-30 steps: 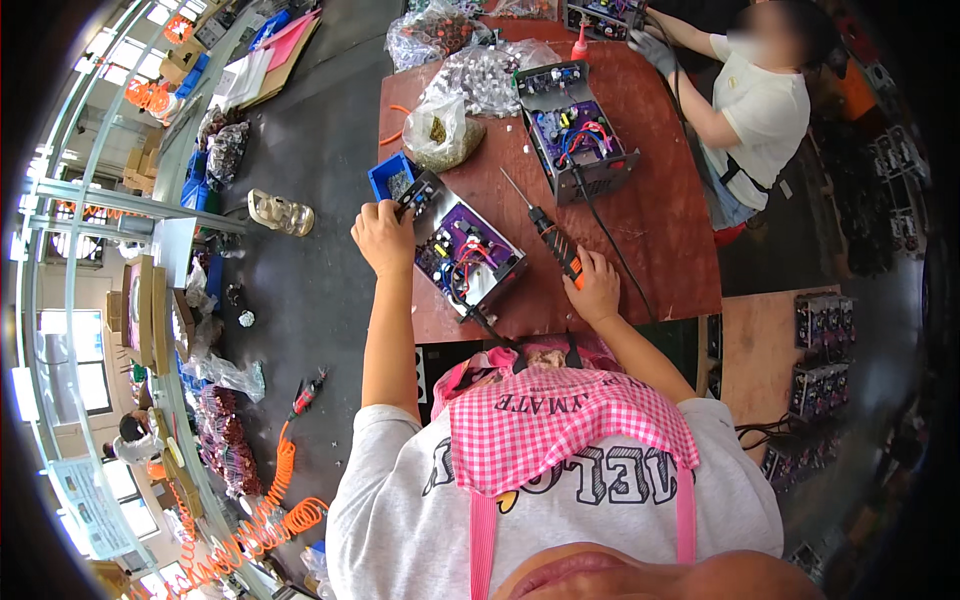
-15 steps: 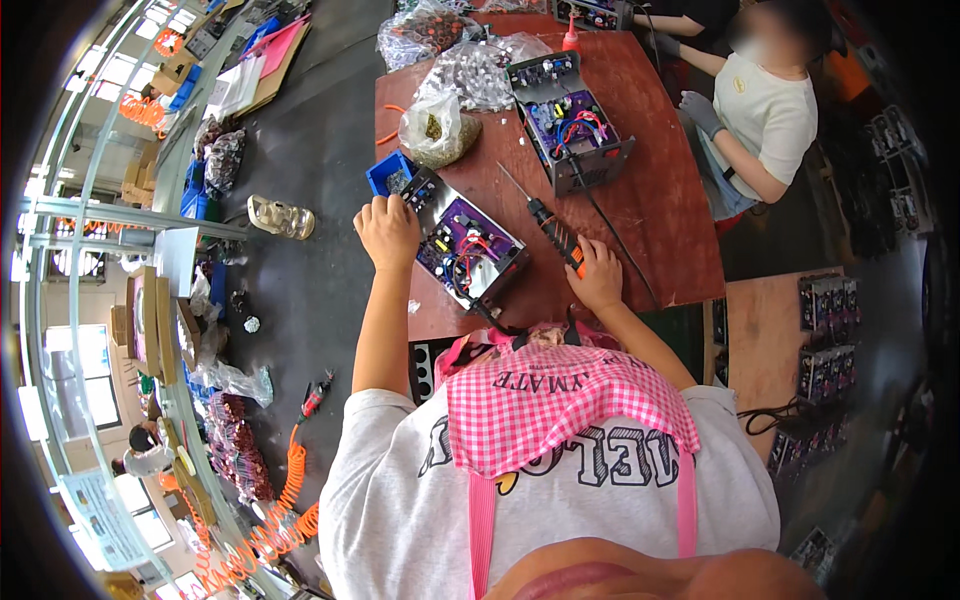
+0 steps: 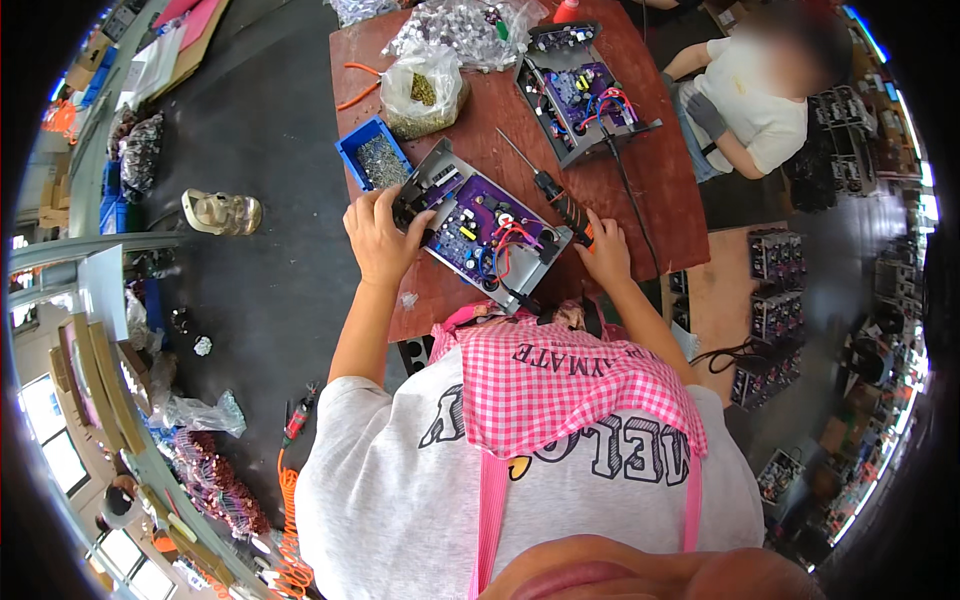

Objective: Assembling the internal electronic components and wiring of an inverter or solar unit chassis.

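An open metal chassis with a purple circuit board [image 3: 487, 228] and red and blue wires lies tilted on the red-brown table in front of me. My left hand [image 3: 383, 238] grips its far left end, the thumb over the end panel and the fingers outside. At the chassis's right corner is an electric screwdriver [image 3: 568, 208], black and orange, its long bit pointing far left. My right hand [image 3: 607, 252] is closed on the orange rear end of its handle, close to the chassis edge. Part of that grip is hidden.
Beyond the chassis stand a blue bin of screws [image 3: 378, 155], a bag of small brass-coloured parts [image 3: 425, 95] and a bag of white parts [image 3: 460, 35]. A second open chassis [image 3: 580, 95] trails a black cable [image 3: 640, 210]. A gloved co-worker [image 3: 755, 110] sits at the right.
My left thumb has come inside the end panel. The chassis has shifted right, nearer to the screwdriver. The co-worker's gloved hand has come down. The whole view has shifted.
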